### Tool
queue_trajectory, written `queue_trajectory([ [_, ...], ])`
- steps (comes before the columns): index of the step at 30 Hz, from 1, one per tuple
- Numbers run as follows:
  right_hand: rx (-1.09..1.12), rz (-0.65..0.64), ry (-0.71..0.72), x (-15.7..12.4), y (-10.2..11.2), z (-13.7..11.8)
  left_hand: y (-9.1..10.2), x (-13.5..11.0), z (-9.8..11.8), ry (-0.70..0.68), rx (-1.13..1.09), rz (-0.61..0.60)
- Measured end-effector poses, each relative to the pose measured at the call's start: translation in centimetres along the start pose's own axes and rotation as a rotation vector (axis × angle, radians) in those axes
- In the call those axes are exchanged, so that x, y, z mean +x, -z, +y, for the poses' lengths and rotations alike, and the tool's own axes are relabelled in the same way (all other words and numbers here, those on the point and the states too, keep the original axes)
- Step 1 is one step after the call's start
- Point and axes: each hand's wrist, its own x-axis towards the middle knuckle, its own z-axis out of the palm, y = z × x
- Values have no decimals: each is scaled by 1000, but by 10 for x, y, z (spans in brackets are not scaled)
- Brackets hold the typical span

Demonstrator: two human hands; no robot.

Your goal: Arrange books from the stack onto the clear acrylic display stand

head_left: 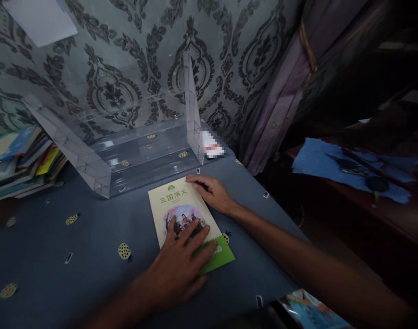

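A pale yellow book (176, 203) with a green bottom band lies flat on the blue patterned cloth (92, 256). My left hand (181, 265) rests on the book's lower half, palm down, fingers spread. My right hand (214, 192) touches the book's upper right edge with its fingers curled along the edge. Just behind the book stands a clear acrylic shelf (133, 137) with nothing in it.
A stack of books (20, 160) lies at the left against the damask wall. A purple curtain (284, 91) hangs at the right. Beyond the table's right edge stands a dark wooden surface with a blue cloth (346, 169). Another colourful book (308, 310) peeks out at the bottom right.
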Motion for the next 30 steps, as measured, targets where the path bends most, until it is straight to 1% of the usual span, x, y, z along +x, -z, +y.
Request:
queue_trajectory([
  [4,13,10,-26,1,0,3,1,2,-3,-7,14,28],
  [8,17,1,-27,1,0,5,2,2,-4,-2,14,29],
  [11,35,3,-43,2,1,6,8,3,-5,-3,-37,15],
  [13,53,0,-59,3,3,6,12,7,-10,-2,-89,7],
  [15,87,3,-71,5,4,6,14,14,-21,23,-116,33],
  [16,111,10,-74,5,4,6,13,20,-28,47,-113,64],
  [19,200,35,-92,7,5,7,5,39,-58,155,-57,196],
  [21,247,45,-113,7,4,8,-1,52,-79,192,-39,266],
  [23,283,50,-126,8,4,9,-5,63,-95,220,-44,317],
  [26,320,63,-118,8,2,11,-6,72,-105,251,-34,348],
  [30,312,70,-93,9,1,13,-5,72,-101,246,-7,332],
])
